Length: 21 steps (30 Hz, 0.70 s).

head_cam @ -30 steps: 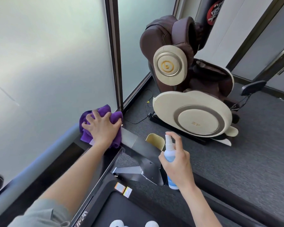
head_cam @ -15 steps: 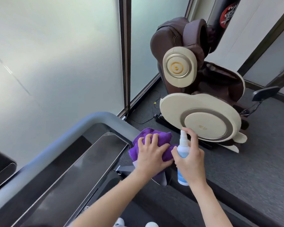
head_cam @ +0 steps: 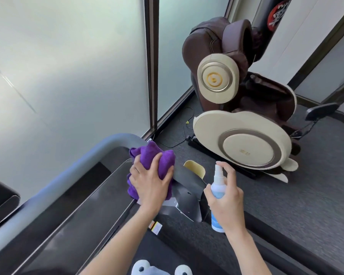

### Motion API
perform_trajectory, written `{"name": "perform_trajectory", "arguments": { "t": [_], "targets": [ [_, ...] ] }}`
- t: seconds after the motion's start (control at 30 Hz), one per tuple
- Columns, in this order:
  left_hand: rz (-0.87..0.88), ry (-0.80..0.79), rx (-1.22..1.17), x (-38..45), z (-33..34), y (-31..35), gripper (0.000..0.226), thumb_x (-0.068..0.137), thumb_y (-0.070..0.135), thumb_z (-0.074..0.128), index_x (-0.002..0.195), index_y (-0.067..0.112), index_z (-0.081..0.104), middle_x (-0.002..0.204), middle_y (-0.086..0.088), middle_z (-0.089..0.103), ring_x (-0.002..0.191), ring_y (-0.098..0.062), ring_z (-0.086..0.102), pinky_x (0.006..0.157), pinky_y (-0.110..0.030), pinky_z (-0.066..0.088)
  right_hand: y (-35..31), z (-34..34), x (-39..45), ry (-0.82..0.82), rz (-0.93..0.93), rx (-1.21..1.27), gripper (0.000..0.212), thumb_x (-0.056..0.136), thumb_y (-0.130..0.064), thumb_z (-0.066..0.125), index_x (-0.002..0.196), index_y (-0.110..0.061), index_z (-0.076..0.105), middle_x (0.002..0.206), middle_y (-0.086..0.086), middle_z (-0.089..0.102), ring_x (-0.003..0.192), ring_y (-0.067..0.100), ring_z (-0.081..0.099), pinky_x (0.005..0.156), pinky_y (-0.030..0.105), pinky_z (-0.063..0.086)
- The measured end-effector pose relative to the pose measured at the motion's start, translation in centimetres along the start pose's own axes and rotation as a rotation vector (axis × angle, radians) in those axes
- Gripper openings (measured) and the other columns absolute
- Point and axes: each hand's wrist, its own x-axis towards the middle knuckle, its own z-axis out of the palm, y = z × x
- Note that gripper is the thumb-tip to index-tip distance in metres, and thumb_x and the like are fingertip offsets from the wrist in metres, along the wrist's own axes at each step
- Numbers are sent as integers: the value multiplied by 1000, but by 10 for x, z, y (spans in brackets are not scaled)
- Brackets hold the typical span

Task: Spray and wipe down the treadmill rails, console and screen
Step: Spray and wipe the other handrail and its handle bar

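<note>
My left hand (head_cam: pixel 150 180) presses a bunched purple cloth (head_cam: pixel 147 155) against the right end of the treadmill's dark console screen (head_cam: pixel 83 207), where the grey rail (head_cam: pixel 99 147) curves round. My right hand (head_cam: pixel 227 197) grips a small white and blue spray bottle (head_cam: pixel 216 192) upright just right of the console, forefinger on its nozzle. The bottle's lower part is partly hidden by my fingers.
A brown and cream massage chair (head_cam: pixel 240 133) stands on the grey carpet to the right. Frosted glass panels (head_cam: pixel 68 66) with a dark post (head_cam: pixel 152 62) rise right behind the treadmill. A cable (head_cam: pixel 175 139) lies on the floor by the chair.
My left hand slid the cloth from the console's right edge back left onto the screen's end. The bottle hand drifted slightly right and apart from the cloth. The view shifted.
</note>
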Motion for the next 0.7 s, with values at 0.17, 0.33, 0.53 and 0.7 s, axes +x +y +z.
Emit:
{"name": "perform_trajectory", "arguments": {
  "t": [0.17, 0.33, 0.53, 0.7],
  "targets": [
    [18, 55, -18, -22, 15, 26, 42, 76, 50, 73, 114, 36, 65, 138, -16, 41, 121, -43, 38, 94, -55, 35, -4, 2, 4, -22, 35, -15, 62, 79, 3, 67, 126, -30, 45, 86, -3, 63, 60, 25, 59, 66, 40, 55],
    [445, -22, 65, 11, -2, -4, 35, 78, 58, 58, 106, 38, 67, 126, -9, 52, 116, -38, 43, 95, -53, 38, -15, 13, 13, -60, 13, 11, 62, 79, 3, 67, 126, -30, 45, 72, -6, 57, 54, 24, 56, 60, 39, 53],
    [230, -21, 179, 86, -42, -61, 38, 82, 47, 66, 117, 31, 65, 127, -14, 48, 116, -38, 43, 97, -46, 33, -30, 26, 15, -73, -14, -5, 63, 79, 3, 67, 125, -35, 45, 72, -14, 56, 58, 17, 56, 59, 30, 48],
    [176, -36, 119, 59, -57, -72, 33, 85, 41, 66, 113, 24, 68, 126, -17, 51, 114, -40, 45, 98, -48, 34, -39, 35, 0, -113, 26, 7, 62, 82, 2, 65, 125, -38, 43, 87, -1, 62, 59, 26, 59, 59, 42, 56]
  ]
}}
